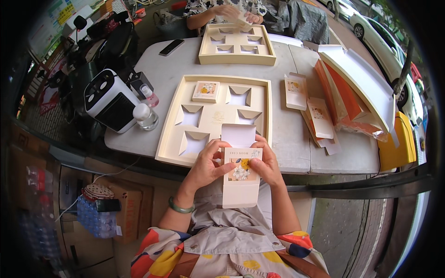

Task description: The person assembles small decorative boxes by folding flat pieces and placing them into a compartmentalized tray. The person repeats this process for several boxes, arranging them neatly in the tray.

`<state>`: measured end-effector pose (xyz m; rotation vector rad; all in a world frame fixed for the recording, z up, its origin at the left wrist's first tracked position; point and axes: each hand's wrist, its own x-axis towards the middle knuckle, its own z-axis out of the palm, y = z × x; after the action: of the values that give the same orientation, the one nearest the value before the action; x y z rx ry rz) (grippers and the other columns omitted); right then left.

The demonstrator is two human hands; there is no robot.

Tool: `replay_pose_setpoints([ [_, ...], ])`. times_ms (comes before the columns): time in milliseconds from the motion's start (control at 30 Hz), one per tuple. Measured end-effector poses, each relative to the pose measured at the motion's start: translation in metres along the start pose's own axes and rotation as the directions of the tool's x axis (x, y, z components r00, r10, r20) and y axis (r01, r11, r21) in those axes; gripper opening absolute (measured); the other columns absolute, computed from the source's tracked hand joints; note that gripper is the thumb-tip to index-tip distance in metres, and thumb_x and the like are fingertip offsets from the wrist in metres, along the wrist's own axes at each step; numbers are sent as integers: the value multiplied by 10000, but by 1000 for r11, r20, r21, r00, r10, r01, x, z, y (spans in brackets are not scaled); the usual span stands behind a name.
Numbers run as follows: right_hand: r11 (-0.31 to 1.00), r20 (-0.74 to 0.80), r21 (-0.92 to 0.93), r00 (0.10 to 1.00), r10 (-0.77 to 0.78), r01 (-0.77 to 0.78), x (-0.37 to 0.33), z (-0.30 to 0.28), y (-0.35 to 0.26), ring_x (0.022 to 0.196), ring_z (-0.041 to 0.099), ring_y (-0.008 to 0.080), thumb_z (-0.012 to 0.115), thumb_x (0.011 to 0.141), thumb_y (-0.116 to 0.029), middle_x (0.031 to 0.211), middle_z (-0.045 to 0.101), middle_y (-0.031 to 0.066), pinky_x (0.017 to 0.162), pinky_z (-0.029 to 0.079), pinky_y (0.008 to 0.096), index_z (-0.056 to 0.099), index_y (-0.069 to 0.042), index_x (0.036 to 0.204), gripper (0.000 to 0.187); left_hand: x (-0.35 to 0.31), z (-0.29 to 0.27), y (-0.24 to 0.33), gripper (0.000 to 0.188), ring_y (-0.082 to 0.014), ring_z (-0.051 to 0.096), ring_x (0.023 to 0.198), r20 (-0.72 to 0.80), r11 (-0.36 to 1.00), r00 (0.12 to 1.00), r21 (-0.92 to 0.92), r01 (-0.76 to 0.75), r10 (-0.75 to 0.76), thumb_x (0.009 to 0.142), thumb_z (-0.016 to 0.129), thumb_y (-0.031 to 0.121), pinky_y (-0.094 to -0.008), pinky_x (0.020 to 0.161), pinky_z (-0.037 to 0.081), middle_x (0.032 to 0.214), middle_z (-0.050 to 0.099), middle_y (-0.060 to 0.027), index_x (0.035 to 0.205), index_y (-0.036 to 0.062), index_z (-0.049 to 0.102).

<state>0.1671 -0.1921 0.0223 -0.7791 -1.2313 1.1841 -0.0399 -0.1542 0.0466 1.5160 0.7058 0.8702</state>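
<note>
My left hand (208, 162) and my right hand (269, 167) are closed on a small cream flower-printed carton (241, 192) from its two sides. Its end flaps stand open, one away from me and one toward me; my thumbs press on the printed face. Just beyond my hands lies a large cream gift-box tray (215, 129) with several folded-in square compartments. One closed flower-printed box (205, 91) sits in its far-left compartment; the other compartments that show hold no box. My fingers partly hide the near edge of the tray.
Opposite, a person's hands (252, 17) hold a small box over a second tray (236, 60). To the right lie flat flower-printed cartons (295, 92) and orange bags (336, 102). On the left stand an air cooler (111, 99), bottles (146, 116) and a phone (171, 47).
</note>
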Motion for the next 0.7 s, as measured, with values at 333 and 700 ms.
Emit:
replay_pose_setpoints([
  [333,999,-145,2,989,33,-33,0,1,4,1163,516,194,567,939,-144,1402,386,134,918,447,329,488,-34,1301,386,2,3,-1,478,-168,614,998,-140,980,990,-192,-53,26,916,648,150,-265,787,526,1241,506,-122,1306,18,405],
  [700,993,-20,111,999,-43,45,-1,-8,15,1090,551,159,614,919,-75,1236,528,83,899,467,294,545,-49,1114,209,1,-8,-9,351,-147,602,992,-64,968,996,-248,47,-64,884,689,130,-260,818,524,1276,496,-118,1134,52,455],
])
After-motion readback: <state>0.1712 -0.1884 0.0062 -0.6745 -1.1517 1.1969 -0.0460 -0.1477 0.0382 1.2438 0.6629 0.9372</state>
